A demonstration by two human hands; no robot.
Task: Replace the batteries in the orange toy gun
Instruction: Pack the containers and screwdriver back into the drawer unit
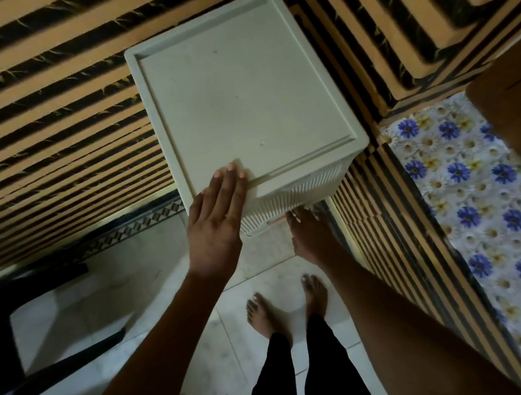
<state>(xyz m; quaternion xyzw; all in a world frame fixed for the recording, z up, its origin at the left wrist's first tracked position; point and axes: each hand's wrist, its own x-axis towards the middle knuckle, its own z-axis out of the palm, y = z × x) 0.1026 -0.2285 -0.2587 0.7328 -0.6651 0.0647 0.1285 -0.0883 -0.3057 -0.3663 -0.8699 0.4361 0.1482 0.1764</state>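
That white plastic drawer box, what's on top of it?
Only the left hand lies flat on the white plastic drawer box, near its front edge. Its inside is hidden; the right hand reaches its ribbed front.

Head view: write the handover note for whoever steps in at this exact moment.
Left hand: flat, fingers straight, pressing on the top of the pale plastic drawer unit at its near edge.
Right hand: lower down at the unit's ribbed front; fingertips hidden, so its grip cannot be told.
Toy gun and batteries: not in view.
Done: nothing visible.
Left: find the gun and batteries, possibly in the drawer, then do the whole swap.
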